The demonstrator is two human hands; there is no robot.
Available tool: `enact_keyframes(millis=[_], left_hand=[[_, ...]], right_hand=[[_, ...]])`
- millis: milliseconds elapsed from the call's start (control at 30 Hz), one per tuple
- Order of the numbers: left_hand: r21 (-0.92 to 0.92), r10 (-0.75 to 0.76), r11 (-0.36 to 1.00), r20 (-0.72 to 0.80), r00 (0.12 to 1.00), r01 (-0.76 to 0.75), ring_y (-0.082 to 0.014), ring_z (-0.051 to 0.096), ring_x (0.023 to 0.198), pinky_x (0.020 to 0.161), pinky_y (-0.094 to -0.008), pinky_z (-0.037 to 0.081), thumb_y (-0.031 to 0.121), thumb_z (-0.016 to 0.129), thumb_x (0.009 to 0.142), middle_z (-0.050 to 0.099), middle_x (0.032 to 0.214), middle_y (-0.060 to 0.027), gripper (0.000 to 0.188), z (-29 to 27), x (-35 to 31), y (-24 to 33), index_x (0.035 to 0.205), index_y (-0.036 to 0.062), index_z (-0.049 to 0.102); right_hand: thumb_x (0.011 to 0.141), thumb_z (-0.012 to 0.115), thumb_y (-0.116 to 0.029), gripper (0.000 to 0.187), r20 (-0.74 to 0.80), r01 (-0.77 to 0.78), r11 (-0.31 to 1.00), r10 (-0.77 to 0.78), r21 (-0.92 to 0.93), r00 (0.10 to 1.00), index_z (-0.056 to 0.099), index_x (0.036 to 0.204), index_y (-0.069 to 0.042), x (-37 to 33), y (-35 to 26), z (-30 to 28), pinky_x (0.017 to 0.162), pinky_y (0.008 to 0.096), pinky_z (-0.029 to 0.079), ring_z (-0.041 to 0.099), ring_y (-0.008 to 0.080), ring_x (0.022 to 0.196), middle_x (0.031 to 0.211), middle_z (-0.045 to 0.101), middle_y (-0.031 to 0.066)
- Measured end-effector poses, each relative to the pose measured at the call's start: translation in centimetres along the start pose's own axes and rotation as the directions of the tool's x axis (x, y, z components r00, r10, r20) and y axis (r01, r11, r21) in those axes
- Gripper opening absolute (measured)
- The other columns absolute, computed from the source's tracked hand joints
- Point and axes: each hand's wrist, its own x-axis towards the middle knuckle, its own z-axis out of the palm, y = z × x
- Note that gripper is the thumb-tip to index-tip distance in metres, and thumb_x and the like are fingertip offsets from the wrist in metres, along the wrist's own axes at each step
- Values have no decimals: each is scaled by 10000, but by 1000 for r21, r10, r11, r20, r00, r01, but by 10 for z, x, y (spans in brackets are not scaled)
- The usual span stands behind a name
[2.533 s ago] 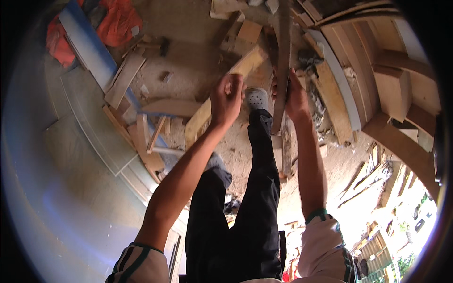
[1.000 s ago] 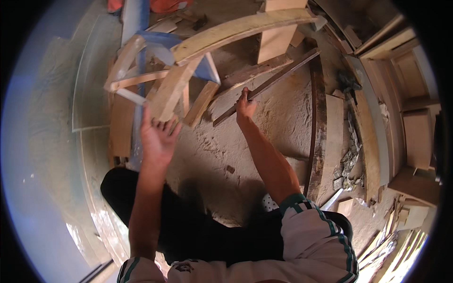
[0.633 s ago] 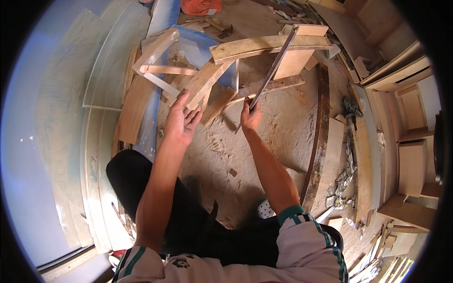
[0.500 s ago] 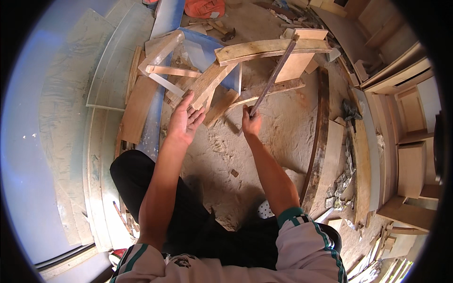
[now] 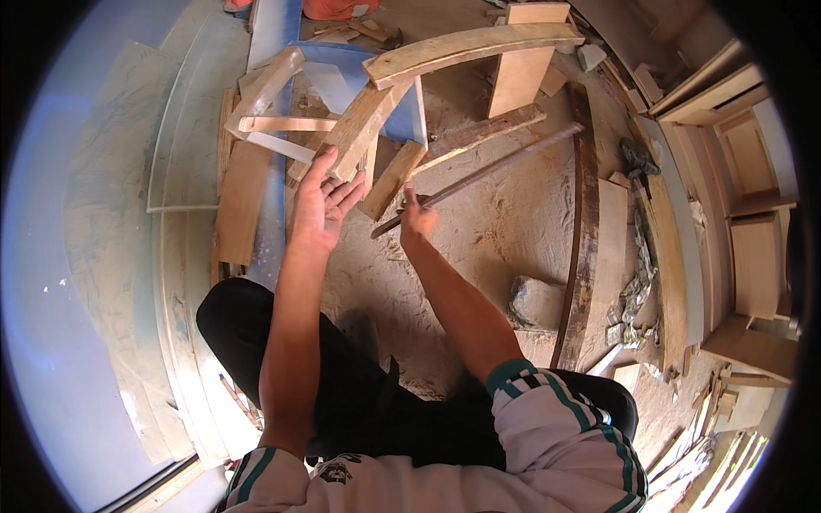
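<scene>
2 bare hands reach over a dusty floor (image 5: 513, 222): the left hand (image 5: 321, 209) and the right hand (image 5: 417, 222). The right hand has its fingers clamped on a thin dark bar (image 5: 505, 171), gripping it nearer its lower left end; the bar slants away up to the right, its far end appearing against the top part of a long dark plank (image 5: 583, 222). The left hand is turned palm up, fingers apart and slightly curled, right at the lower end of a thick wooden beam (image 5: 363, 128); whether it touches the wood I cannot tell. Across the beam's upper end lies a curved board (image 5: 475, 51), which also crosses a pale upright board (image 5: 517, 81). Between the 2 hands, a little farther off, is a short wooden block (image 5: 393, 181). A blue sheet (image 5: 402, 124) shows behind the beam, and a rough plank (image 5: 483, 137) lies beyond the bar. Just left of the dark plank sits a grey stone block (image 5: 534, 303). A hammer (image 5: 392, 38) and orange cloth (image 5: 338, 7) are at the far side. Wooden cabinets (image 5: 757, 265) line the right.
</scene>
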Motion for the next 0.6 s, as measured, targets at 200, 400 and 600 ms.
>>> enact_keyframes(millis=[200,400,600], left_hand=[[35,-42,999,15,999,41,-330,601,1150,1041,-427,485,406,742,852,538,1278,-139,688,-2,1,-3,1402,110,454],[27,-52,998,45,998,51,-272,619,1098,1023,-404,509,408,728,892,601,1223,-125,656,-4,7,-5,1373,36,481],[36,-31,999,64,997,29,-257,626,1078,1014,-392,521,408,732,897,609,1227,-130,659,-2,12,0,1363,11,489]], right_hand=[[730,890,-382,763,203,-3,988,35,-157,979,574,1274,48,1,-3,8,855,348,491,622,231,964,1060,656,116],[743,864,-198,690,232,26,998,-38,54,972,560,1318,33,11,-8,25,877,322,491,623,205,983,1074,658,85],[750,844,-125,629,221,26,989,-57,144,974,583,1305,13,26,5,35,818,307,479,592,170,895,987,624,27]])
